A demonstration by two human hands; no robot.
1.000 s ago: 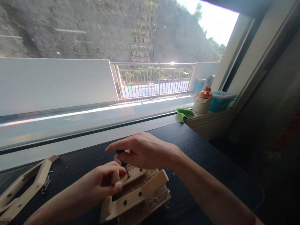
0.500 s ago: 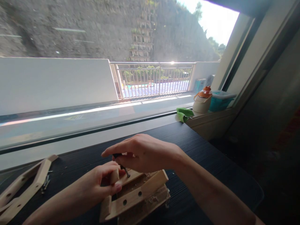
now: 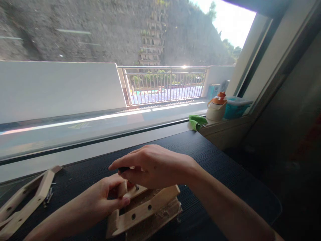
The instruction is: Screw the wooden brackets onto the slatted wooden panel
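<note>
My left hand [image 3: 110, 192] is closed around the upright end of a pale wooden frame part [image 3: 122, 189], thumb in front and fingers behind. Over the same part arches my right hand [image 3: 152, 165], gripping a screwdriver [image 3: 124, 169]; only a bit of its black handle shows between thumb and fingers. Below that hand a dark bolt head [image 3: 136, 187] sits at the wood, and whether the tool touches it is hidden. In front lies a wooden rail [image 3: 141, 211] with two dark holes, on a rough wooden block [image 3: 156, 219] strewn with shavings.
Another wooden frame [image 3: 40, 194] lies at the left, with several loose screws [image 3: 48, 197] beside it. On the window sill are a green cloth [image 3: 197, 122], a cream bottle [image 3: 216, 108] with an orange top and a teal box [image 3: 237, 107]. The dark table [image 3: 213, 160] meets the window.
My right hand has dipped and tilted slightly, and the screwdriver's shaft seen before is now mostly hidden. My left hand keeps its hold in the same place.
</note>
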